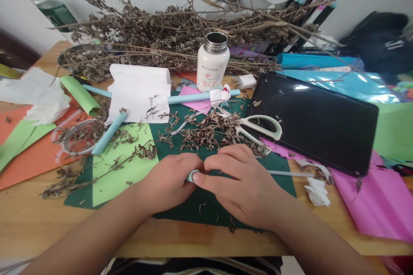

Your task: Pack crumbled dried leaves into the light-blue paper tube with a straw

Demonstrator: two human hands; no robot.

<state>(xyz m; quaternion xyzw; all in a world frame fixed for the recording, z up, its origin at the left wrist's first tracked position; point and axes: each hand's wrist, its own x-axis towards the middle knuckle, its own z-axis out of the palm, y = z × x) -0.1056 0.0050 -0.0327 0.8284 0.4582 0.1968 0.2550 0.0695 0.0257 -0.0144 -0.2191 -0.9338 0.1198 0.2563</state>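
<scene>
Table [206,238] of smooth, grained wood carries a flat green mat [180,208]. Left hand [172,178] and right hand [238,180] meet above it, both curled closed. Dry leaves [209,132], crinkled and loose, lie heaped beyond them. At least two slender blue tubes [110,134] lie formed. Smallest, the blue roll [192,175] gripped between both hands is mostly hidden; I judge it unfinished.

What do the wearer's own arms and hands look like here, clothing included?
The left hand and right hand are bare, with no gloves, rings or watch visible. No sleeves show on the left forearm or right forearm. Dark cloth with pale stripes, probably clothing, shows at the bottom edge.
</scene>
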